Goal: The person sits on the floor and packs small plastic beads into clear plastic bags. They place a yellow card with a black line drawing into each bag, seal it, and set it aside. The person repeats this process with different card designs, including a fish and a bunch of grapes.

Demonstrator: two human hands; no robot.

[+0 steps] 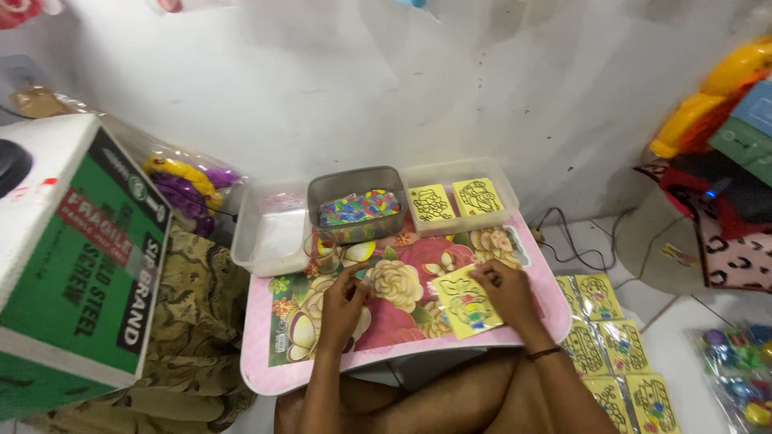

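- You are sitting cross-legged on the pale tiled floor of a home room used for small handcraft work, facing a low pink table (265, 366) with a flower print.
- Behind the table stands a scuffed white wall (386, 88).
- At the table's far edge sit clear plastic tubs; one grey tub (354, 186) holds small colourful pieces, and the tub (498, 173) to its right holds yellow picture cards.
- More yellow cards (615, 354) lie on the floor right of the table.
- Left of the table, a green and white cardboard box (72, 265) rests on patterned cloth.
- Far right of the table are plastic toys (708, 104) and a bag of bright trinkets (740, 378).
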